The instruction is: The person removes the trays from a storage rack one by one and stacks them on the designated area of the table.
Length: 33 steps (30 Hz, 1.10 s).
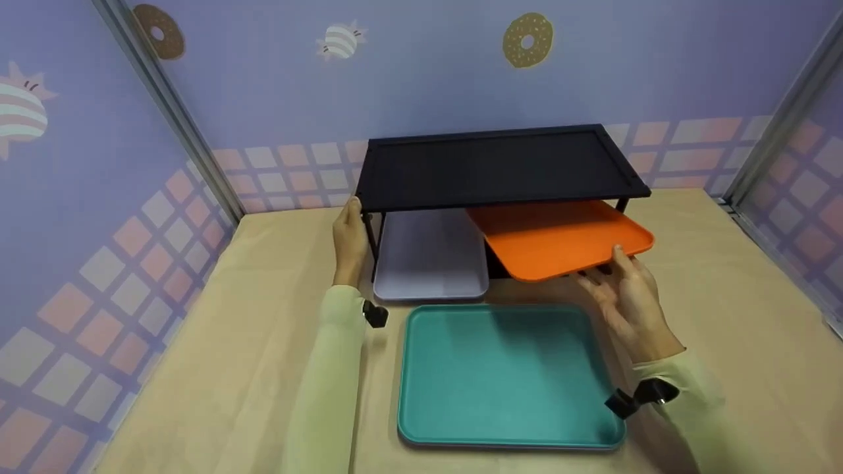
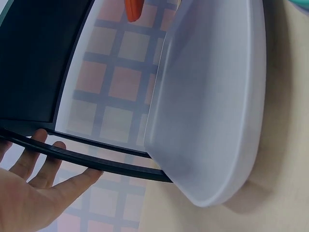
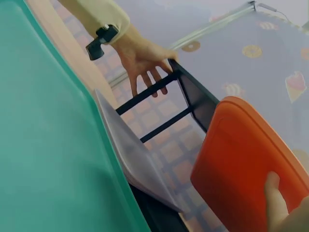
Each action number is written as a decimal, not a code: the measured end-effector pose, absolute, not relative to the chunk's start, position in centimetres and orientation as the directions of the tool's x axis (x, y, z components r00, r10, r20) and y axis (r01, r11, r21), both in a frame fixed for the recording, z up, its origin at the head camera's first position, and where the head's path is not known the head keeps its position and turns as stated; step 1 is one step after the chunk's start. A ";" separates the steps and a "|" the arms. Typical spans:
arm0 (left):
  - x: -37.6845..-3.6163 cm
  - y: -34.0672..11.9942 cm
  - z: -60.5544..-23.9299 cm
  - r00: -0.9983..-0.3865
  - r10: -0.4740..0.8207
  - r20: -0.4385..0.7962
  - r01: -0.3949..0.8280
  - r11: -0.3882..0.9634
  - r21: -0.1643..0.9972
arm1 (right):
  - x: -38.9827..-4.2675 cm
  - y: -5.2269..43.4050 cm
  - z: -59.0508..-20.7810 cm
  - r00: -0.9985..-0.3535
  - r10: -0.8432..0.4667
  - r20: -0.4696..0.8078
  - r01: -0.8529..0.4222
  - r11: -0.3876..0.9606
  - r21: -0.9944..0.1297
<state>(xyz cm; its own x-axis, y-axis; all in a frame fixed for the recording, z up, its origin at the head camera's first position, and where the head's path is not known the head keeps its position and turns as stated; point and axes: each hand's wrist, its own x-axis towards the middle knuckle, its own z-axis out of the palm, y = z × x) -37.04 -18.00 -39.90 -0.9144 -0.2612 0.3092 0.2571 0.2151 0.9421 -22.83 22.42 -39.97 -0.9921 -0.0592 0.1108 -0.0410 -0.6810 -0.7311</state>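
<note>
Tan tabletop: right hand grips smooth, rounded orange tray.

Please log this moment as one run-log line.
left hand: steadying black rack | right hand: holding orange tray | teal tray: on table

It was a staged recording booth: purple backdrop walls printed with doughnuts, held by metal corner posts, enclosed a paper-covered bench.

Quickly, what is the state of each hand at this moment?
Left hand: open, straight fingers resting against the end frame of the black shelf.
Right hand: holding the orange tray by its near edge, thumb on top.
</note>
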 end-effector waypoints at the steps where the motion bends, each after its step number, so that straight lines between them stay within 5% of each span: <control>1: -37.0 -18.0 -39.9 -0.915 -0.264 0.307 0.255 0.213 0.943 | -22.6 22.5 -39.9 -0.991 -0.063 0.119 -0.044 -0.686 -0.727; 33: -37.1 -17.5 -40.0 -0.914 -0.261 0.310 0.268 0.185 0.946 | -17.4 27.1 -39.9 -0.985 -0.072 0.155 -0.056 -0.718 -0.693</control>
